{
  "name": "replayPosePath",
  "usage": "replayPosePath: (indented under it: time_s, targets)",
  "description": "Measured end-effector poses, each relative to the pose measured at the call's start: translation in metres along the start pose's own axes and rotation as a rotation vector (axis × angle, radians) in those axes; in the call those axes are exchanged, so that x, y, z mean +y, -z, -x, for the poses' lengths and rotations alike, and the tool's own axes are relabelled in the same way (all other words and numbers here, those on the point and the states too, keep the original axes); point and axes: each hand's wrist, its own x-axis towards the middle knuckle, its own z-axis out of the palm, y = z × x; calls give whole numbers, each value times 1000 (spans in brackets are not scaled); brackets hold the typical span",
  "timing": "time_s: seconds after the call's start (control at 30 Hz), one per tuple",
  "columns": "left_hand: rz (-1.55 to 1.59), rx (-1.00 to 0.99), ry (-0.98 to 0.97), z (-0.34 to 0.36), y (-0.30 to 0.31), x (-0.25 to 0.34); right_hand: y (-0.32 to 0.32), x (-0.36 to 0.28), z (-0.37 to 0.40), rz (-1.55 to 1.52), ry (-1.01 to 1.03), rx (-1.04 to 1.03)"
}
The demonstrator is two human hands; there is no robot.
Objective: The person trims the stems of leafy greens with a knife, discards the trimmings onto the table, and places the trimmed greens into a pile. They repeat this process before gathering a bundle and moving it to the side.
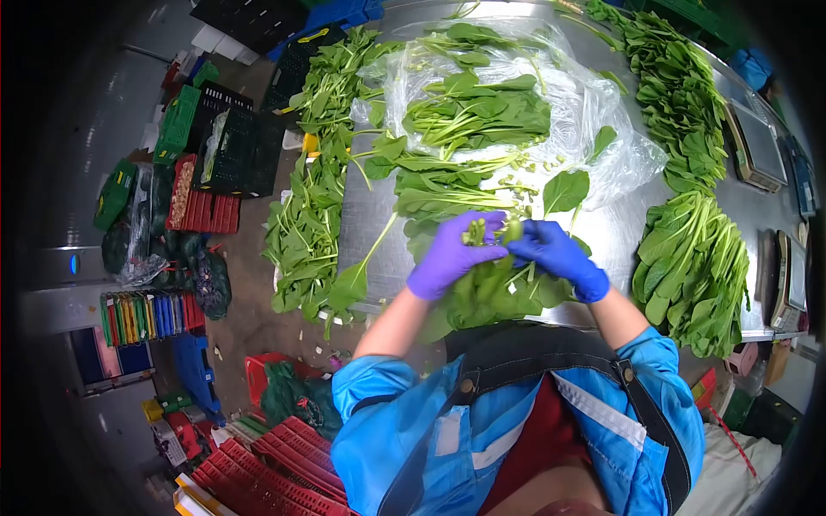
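My left hand (456, 254), in a purple glove, is closed around the stems of a bunch of leafy greens (495, 297), whose leaves hang toward my body. In a blue glove, my right hand (557, 254) has its fingers closed at the cut stem ends, beside my left thumb. A pale green stem piece (514, 230) shows between the two hands. Just beyond them lies a pile of leafy greens (456, 191) on the steel table (370, 232). Small cut stem bits (520, 185) are scattered to its right, near a loose leaf (566, 191).
Clear plastic sheeting (615, 138) lies under more greens (477, 112) at the back. Bunches line the right edge (693, 267), near weighing scales (757, 146). Greens (305, 228) also heap along the left side. Red crates (275, 464) and black crates (245, 155) stand on the floor.
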Motion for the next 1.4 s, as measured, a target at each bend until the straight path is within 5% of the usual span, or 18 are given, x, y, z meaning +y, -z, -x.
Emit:
replayPosePath:
  time_s: [0.03,0.17,0.23,0.3,0.4,0.5,0.53,0.63,0.7,0.77,0.83,0.97,1.1,1.17,1.3,1.37,1.4]
  targets:
    - [289,-86,198,-1,-5,-1,-8,7,-8,-101,44,-79]
    - [494,3,292,7,20,-28,0,16,-22,-226,88,-19]
    - [428,165,241,15,53,-7,21,84,-64,158,308,280]
    - [417,319,78,18,72,10,32,101,-67,793,115,364]
    - [179,366,106,23,102,12,21,129,-67,936,156,334]
    - [-147,415,72,17,102,-8,20,125,-65,684,161,378]
    - [-243,418,-78,12,90,5,26,114,-59,459,208,315]
    - [-341,199,112,9,69,-18,36,79,-44,333,290,308]
    - [-411,137,80,-2,51,-33,39,79,-45,358,230,308]
    - [-481,81,45,-11,36,-51,36,106,-60,734,158,317]
    - [-550,85,-154,-16,25,-70,22,120,-67,908,22,274]
    - [-798,-24,-134,-13,23,-70,24,139,-76,803,158,360]
    - [-675,-34,-273,-13,18,-73,24,82,-52,475,322,299]
    - [-573,-108,-522,-15,5,-59,22,50,-37,441,264,242]
    - [-447,-161,-168,-14,-16,-47,21,33,-28,310,348,288]
    - [-459,4,-303,-11,-19,-47,21,37,-25,182,371,386]
    - [-438,19,-305,-11,-18,-41,22,44,-24,362,373,335]
